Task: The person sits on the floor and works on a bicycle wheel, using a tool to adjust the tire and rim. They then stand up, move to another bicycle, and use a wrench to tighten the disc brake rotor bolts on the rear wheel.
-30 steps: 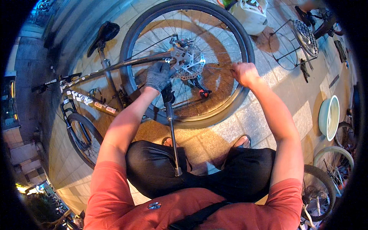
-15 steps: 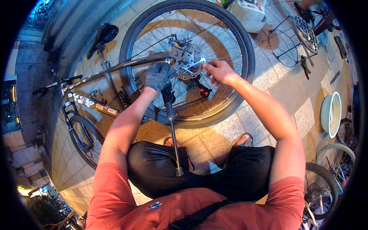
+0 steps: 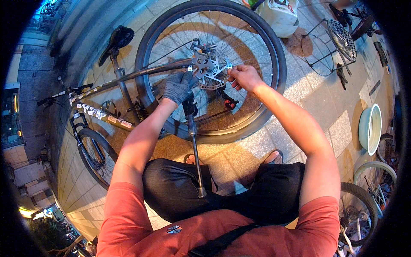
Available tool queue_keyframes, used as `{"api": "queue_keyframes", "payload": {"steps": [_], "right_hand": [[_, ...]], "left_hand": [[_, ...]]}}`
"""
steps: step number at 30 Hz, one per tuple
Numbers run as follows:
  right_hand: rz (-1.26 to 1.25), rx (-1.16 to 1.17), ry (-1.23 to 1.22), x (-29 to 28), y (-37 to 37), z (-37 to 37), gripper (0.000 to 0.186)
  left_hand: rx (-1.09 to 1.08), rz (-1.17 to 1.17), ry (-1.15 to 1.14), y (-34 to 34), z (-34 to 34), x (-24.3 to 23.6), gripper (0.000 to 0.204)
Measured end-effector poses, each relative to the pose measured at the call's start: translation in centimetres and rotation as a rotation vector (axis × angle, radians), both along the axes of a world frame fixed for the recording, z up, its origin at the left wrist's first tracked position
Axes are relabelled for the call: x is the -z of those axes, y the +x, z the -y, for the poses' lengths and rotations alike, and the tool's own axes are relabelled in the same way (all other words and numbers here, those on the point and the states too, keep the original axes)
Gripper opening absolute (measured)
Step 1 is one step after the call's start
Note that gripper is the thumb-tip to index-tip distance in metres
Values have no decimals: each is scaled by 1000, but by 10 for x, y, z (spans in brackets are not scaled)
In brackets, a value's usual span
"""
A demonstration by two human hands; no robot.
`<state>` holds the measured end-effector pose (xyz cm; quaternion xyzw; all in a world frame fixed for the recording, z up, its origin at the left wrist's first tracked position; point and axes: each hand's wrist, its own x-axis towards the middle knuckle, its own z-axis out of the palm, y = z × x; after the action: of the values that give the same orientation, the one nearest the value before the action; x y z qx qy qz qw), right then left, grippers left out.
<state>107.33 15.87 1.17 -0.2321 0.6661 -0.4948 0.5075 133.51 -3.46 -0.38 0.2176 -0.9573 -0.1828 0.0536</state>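
A bicycle lies on its side, its rear wheel [image 3: 280,64] flat in front of me. Over the hub and brake disc [image 3: 210,85] sits a silver metal bracket plate [image 3: 214,64] with cut-outs. My left hand [image 3: 176,88], in a grey knit glove, is closed around the upper end of a kickstand [image 3: 192,128] beside the plate. The leg of the kickstand points toward me, its foot above my lap. My bare right hand [image 3: 245,78] pinches with thumb and index finger at the plate's right tip; anything small between them is hidden.
The saddle [image 3: 122,36] and front wheel [image 3: 96,150] lie left. A white plastic container [image 3: 280,19] stands at far right. Past a wire-framed stand [image 3: 319,53] there is a pale green basin [image 3: 370,128] on the right. More wheels [image 3: 361,210] are at lower right.
Both hands stay at the bracket plate, almost unmoved. The right fingers are slightly more curled at the plate's tip. The whole view has shifted a little.
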Motion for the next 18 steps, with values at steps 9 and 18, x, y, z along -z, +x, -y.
{"api": "queue_keyframes", "payload": {"steps": [9,18], "right_hand": [[-120,129,2,6,-13,20,30],[-116,60,16,-6,-13,18,30]], "left_hand": [[-202,-261,223,-10,-10,-1,39],[-299,-113,164,-10,-8,-7,34]]}}
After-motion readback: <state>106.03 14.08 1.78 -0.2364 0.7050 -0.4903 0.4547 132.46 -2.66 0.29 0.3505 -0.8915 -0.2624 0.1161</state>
